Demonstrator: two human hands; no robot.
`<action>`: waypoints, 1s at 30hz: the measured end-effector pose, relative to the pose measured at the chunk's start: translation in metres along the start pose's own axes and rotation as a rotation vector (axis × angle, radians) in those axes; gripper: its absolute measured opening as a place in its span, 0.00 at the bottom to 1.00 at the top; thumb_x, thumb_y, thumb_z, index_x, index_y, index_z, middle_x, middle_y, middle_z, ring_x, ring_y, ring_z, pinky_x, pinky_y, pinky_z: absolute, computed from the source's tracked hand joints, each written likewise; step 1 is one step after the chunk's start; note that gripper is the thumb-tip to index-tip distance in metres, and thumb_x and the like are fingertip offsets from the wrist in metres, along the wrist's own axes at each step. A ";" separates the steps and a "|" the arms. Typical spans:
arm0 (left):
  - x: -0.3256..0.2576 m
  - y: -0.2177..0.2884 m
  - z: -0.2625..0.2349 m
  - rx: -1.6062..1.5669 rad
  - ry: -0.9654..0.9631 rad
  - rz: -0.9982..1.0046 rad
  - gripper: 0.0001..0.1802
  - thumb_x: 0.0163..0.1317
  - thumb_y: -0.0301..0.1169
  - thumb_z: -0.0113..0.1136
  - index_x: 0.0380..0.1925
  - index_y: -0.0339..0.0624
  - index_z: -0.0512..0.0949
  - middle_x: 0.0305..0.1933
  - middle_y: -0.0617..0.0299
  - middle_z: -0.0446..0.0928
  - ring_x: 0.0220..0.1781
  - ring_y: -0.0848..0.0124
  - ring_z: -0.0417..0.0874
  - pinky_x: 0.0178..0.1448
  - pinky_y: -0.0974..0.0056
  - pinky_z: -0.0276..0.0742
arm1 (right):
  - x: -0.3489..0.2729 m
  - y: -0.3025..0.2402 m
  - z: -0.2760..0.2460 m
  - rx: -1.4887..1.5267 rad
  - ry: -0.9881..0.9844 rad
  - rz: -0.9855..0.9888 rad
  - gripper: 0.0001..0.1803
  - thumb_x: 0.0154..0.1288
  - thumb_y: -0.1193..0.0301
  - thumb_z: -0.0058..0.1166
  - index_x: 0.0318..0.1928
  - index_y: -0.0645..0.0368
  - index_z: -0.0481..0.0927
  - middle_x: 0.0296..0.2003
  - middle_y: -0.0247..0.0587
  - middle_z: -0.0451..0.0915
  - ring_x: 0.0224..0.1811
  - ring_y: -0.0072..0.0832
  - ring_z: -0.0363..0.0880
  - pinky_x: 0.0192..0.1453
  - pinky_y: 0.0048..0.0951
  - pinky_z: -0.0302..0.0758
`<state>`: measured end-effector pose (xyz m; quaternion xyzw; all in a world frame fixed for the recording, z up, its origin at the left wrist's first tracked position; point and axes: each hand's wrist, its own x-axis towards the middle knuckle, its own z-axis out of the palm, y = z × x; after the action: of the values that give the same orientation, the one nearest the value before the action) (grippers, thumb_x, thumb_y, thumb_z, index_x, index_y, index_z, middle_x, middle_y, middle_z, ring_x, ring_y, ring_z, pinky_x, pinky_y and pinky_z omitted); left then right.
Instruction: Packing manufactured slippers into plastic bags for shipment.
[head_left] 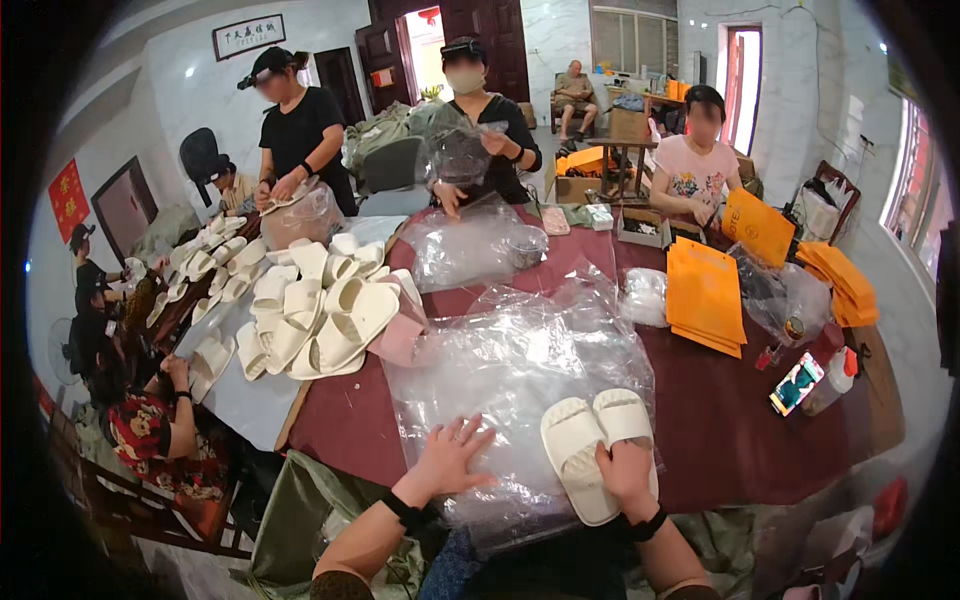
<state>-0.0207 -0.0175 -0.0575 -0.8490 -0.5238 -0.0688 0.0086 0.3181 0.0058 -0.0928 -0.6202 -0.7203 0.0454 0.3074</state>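
A pair of cream slide slippers [571, 420] lies side by side on a stack of clear plastic bags [520, 360] in front of me. My right hand [628, 468] grips the pair near the straps, its fingertips partly hidden under them. Flat on the plastic, left of the slippers, rests my left hand [452, 460], fingers spread and holding nothing. Both my wrists wear dark bands.
A heap of cream slippers [325, 310] sits left, beside a pink slipper [400, 338]. Orange printed bags [705, 295] and a lit phone [798, 384] lie right on the dark red tablecloth [700, 420]. Several people work around the table. A green sack [305, 520] stands lower left.
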 end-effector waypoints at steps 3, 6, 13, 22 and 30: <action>0.008 0.014 -0.014 0.005 0.048 0.102 0.43 0.60 0.58 0.60 0.72 0.54 0.63 0.77 0.46 0.57 0.75 0.43 0.60 0.73 0.40 0.58 | -0.002 0.001 -0.004 0.012 0.037 -0.053 0.20 0.64 0.62 0.57 0.19 0.64 0.79 0.20 0.56 0.77 0.25 0.52 0.78 0.30 0.51 0.72; -0.004 0.039 -0.008 -0.227 0.074 0.209 0.41 0.62 0.54 0.62 0.72 0.51 0.63 0.77 0.45 0.56 0.76 0.42 0.58 0.75 0.43 0.58 | -0.001 -0.011 -0.014 0.093 0.053 -0.025 0.22 0.65 0.60 0.57 0.19 0.65 0.77 0.20 0.57 0.77 0.25 0.54 0.77 0.32 0.51 0.70; -0.020 0.064 0.033 -0.241 -0.005 0.141 0.37 0.68 0.56 0.53 0.73 0.56 0.62 0.79 0.52 0.54 0.79 0.47 0.53 0.78 0.43 0.51 | -0.009 0.006 -0.014 0.118 0.108 0.119 0.19 0.67 0.62 0.57 0.27 0.67 0.80 0.23 0.58 0.77 0.26 0.55 0.77 0.31 0.50 0.72; 0.014 0.042 0.014 -0.537 0.061 0.068 0.24 0.72 0.42 0.51 0.66 0.52 0.72 0.71 0.47 0.68 0.74 0.43 0.63 0.74 0.45 0.59 | -0.025 -0.012 -0.094 0.828 0.168 0.180 0.10 0.73 0.72 0.52 0.45 0.68 0.81 0.38 0.35 0.83 0.39 0.19 0.79 0.40 0.26 0.75; 0.035 0.030 0.025 -0.975 -0.035 -0.134 0.23 0.76 0.43 0.43 0.64 0.46 0.74 0.71 0.49 0.69 0.75 0.45 0.61 0.77 0.51 0.57 | -0.057 -0.059 -0.111 0.649 -0.221 -0.330 0.21 0.61 0.67 0.62 0.55 0.60 0.80 0.51 0.47 0.83 0.54 0.43 0.83 0.56 0.38 0.78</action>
<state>0.0242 0.0018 -0.0757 -0.7197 -0.4841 -0.2919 -0.4031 0.3253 -0.0956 0.0011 -0.3575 -0.7874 0.2877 0.4117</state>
